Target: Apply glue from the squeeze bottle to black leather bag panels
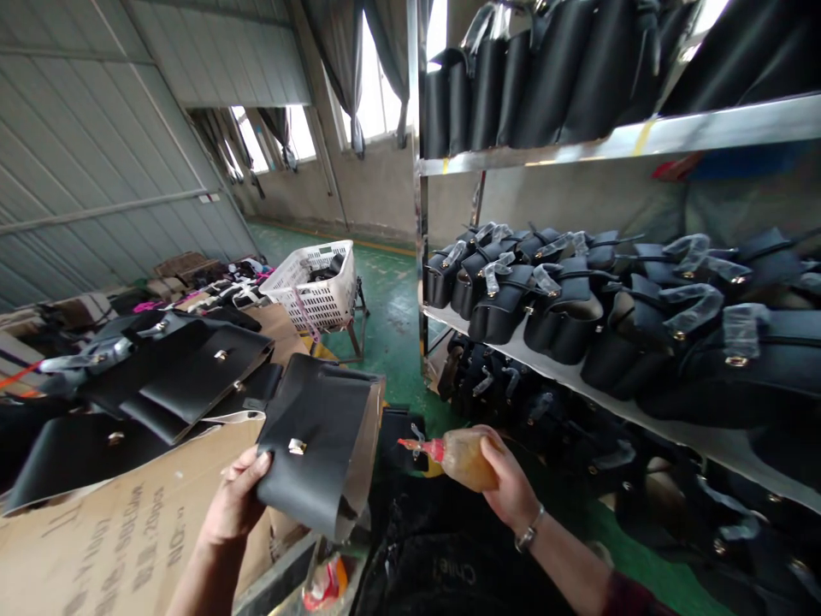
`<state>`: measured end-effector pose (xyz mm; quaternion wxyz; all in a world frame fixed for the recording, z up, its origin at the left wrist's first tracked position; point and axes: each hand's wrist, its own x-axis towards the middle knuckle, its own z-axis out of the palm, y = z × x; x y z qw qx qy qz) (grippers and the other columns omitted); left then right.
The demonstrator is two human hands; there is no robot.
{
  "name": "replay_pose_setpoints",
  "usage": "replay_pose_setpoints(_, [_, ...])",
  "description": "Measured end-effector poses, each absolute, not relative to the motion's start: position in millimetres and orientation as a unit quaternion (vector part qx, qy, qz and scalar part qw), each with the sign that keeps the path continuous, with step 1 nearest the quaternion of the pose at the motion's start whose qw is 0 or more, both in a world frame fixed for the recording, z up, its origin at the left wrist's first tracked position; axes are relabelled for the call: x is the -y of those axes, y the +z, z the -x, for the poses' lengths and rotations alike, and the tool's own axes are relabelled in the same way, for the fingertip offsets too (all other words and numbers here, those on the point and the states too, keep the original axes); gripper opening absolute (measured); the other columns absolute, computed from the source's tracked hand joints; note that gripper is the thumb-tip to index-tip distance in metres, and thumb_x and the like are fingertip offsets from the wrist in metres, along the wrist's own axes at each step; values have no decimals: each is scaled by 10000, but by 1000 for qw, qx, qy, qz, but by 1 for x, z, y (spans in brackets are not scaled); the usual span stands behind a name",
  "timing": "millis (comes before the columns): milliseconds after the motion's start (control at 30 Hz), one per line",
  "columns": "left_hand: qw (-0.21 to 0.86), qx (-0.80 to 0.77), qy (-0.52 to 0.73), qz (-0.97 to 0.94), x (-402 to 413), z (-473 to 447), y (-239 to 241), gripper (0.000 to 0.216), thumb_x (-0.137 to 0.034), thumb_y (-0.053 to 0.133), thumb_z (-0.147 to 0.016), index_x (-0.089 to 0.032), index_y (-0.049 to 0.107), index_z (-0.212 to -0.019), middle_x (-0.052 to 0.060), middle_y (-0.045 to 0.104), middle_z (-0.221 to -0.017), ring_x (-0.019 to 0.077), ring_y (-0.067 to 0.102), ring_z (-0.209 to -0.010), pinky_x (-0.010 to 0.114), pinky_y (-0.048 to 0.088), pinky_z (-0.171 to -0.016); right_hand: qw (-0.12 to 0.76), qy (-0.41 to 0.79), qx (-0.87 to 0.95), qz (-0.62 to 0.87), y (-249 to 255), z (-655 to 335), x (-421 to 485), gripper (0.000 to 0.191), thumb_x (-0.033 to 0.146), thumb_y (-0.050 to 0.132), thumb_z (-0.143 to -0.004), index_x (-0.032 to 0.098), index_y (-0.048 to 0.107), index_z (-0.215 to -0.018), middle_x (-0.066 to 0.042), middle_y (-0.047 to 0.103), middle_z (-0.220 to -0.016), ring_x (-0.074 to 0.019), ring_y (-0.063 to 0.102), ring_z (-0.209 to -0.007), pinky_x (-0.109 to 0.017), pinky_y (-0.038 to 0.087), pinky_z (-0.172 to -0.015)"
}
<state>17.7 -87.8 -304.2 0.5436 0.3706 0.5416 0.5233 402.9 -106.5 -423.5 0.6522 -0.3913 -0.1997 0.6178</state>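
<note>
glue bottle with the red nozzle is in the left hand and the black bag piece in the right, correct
Not quite: the hands are swapped. The head view shows the glue bottle with its red nozzle in the right hand, while the left hand holds the black bag piece.

Two hands, left hand, right hand, one black bag piece, one glue bottle, one white basket centre left, three shelf tiers at right.
</note>
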Motion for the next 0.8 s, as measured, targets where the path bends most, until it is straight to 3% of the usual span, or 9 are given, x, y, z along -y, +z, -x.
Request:
replay_pose_setpoints(167, [537, -542, 586, -273, 110, -24, -335, 479, -454, 1005, -445, -186, 773, -768, 23, 726, -682, 147, 608, -561, 219, 503, -523, 639, 604, 232, 417, -420, -401, 104, 588, 599, 927, -612, 231, 642, -971, -36, 708, -854, -238, 675, -757, -325, 551, -652])
replay_pose_setpoints(300, [536, -540, 599, -252, 120, -35, -342, 497, -437, 994, -473, -188, 749, -828, 29, 737, -705, 162, 616, -545, 250, 523, -502, 609, 566, 336, 443, -427, -402, 105, 525, 592, 878, -675, 222, 669, -983, -52, 700, -898, -246, 647, -822, -324, 538, -701])
replay_pose_setpoints(500, [511, -551, 619, -227, 120, -43, -342, 555, -444, 1021, -309, -174, 742, -706, 29, 709, -614, 147, 586, -487, 239, 500, -471, 565, 562, 415, 439, -442, -397, 111, 425, 567, 787, -788, 219, 681, -1007, -51, 688, -918, -244, 623, -844, -328, 508, -726])
replay_pose_setpoints(800, [498, -558, 627, -218, 119, -45, -339, 559, -442, 1023, -282, -173, 736, -679, 20, 714, -615, 133, 595, -496, 221, 506, -488, 541, 593, 412, 432, -454, -385, 120, 472, 612, 796, -766, 215, 681, -995, -43, 657, -911, -228, 588, -835, -329, 481, -748])
